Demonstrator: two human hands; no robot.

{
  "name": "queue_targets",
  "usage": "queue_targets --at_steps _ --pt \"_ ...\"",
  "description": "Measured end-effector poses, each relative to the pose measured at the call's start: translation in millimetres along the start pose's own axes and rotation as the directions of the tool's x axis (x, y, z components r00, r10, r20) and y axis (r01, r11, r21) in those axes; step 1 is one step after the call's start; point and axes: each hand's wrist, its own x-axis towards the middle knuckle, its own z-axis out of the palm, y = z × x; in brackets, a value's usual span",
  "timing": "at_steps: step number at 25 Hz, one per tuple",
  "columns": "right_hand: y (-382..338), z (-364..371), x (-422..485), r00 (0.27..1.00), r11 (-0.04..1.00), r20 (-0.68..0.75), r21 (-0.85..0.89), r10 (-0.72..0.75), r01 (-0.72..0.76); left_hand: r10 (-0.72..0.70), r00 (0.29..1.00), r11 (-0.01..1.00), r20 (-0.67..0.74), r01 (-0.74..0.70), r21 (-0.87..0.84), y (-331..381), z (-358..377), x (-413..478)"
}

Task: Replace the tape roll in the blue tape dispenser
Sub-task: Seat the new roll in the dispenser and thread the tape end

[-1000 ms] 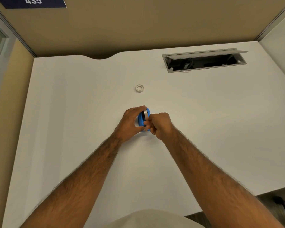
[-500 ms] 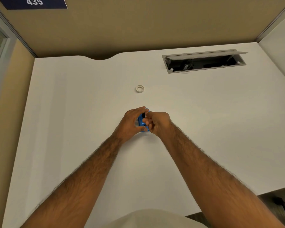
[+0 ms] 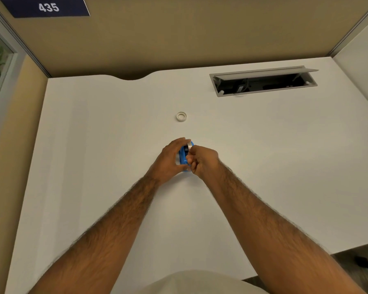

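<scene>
A small blue tape dispenser is held just above the white desk at its middle, mostly hidden between both hands. My left hand wraps around its left side. My right hand is curled against its right side, with fingertips pinching at a pale roll or strip of tape at the dispenser's top. A second, white tape roll lies flat on the desk a short way beyond the hands, untouched.
An open cable hatch with a raised grey lid is set into the desk at the far right. Tan partition walls close the back and left. The desk's front edge runs close to my body.
My right hand's fingers have shifted slightly up toward the top of the dispenser, where the pale tape shows again. The left hand keeps its hold. The white roll has not moved.
</scene>
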Motion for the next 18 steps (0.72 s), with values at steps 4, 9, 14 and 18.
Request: queue_targets --at_steps 4,9,14,18 --pt "5.9 -4.5 -3.3 1.0 1.0 -0.019 0.0 0.0 0.0 -0.068 0.998 0.997 0.0 0.068 0.04 -2.7 1.3 0.4" --pt "13.2 -9.4 -4.2 0.999 1.0 -0.035 -0.01 -0.014 0.013 -0.085 0.996 0.994 -0.002 0.085 0.073 -4.2 3.0 -0.4" --pt "22.1 -12.0 -7.1 0.999 0.999 -0.027 0.023 -0.033 0.034 -0.094 0.996 0.993 -0.011 0.094 0.076 -2.2 2.5 0.6" --pt "33.7 -18.3 -9.7 0.998 0.998 0.016 0.034 -0.062 0.061 -0.093 0.996 0.991 -0.017 0.094 0.097 -1.1 2.5 -0.5"
